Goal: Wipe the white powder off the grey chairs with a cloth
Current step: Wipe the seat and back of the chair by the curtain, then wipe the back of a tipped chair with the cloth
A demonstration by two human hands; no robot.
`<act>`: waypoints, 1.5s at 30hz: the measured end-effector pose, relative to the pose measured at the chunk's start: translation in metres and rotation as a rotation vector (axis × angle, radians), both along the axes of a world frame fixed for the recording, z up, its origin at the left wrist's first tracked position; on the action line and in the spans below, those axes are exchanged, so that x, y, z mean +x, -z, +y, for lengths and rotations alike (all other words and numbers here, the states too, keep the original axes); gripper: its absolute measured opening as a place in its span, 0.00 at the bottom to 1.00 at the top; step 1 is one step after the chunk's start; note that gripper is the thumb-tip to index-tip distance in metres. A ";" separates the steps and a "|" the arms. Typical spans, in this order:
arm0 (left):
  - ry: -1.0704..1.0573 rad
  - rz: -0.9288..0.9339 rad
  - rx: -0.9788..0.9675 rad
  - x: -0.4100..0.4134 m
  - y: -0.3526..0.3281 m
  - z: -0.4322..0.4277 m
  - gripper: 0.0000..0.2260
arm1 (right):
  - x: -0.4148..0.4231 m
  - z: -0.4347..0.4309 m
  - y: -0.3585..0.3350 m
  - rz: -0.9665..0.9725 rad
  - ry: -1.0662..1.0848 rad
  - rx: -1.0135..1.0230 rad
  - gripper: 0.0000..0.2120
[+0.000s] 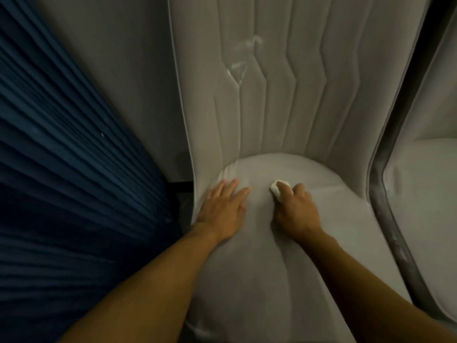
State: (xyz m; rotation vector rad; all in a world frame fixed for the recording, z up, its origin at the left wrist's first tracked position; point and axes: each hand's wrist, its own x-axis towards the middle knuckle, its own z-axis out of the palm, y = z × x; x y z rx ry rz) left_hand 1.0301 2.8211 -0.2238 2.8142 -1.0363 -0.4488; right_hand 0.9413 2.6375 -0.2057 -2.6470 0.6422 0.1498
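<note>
A grey upholstered chair (284,120) fills the middle of the view, its seat cushion (259,268) running toward me. White powder smears (241,68) streak the quilted backrest high up on its left side. My right hand (295,211) grips a small wadded white cloth (277,190) and holds it down on the seat near the back. My left hand (222,209) lies flat on the seat's left edge, fingers straight. A faint white mark (197,330) shows on the seat's near left edge.
A dark blue pleated curtain (61,169) hangs along the left. A second grey chair (425,194) stands close on the right, a narrow dark gap (388,219) between the two. A pale wall (111,58) is behind the curtain.
</note>
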 end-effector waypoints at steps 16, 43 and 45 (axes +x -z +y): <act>0.213 -0.541 -0.144 0.179 -0.357 -0.031 0.29 | 0.091 0.065 -0.244 -0.629 0.560 0.692 0.31; 0.623 -0.736 -0.442 0.281 -0.342 -0.050 0.21 | 0.248 0.034 -0.335 -0.995 0.877 0.439 0.14; 0.613 -0.710 -0.460 0.281 -0.339 -0.050 0.20 | 0.244 0.062 -0.322 -0.920 0.699 0.500 0.14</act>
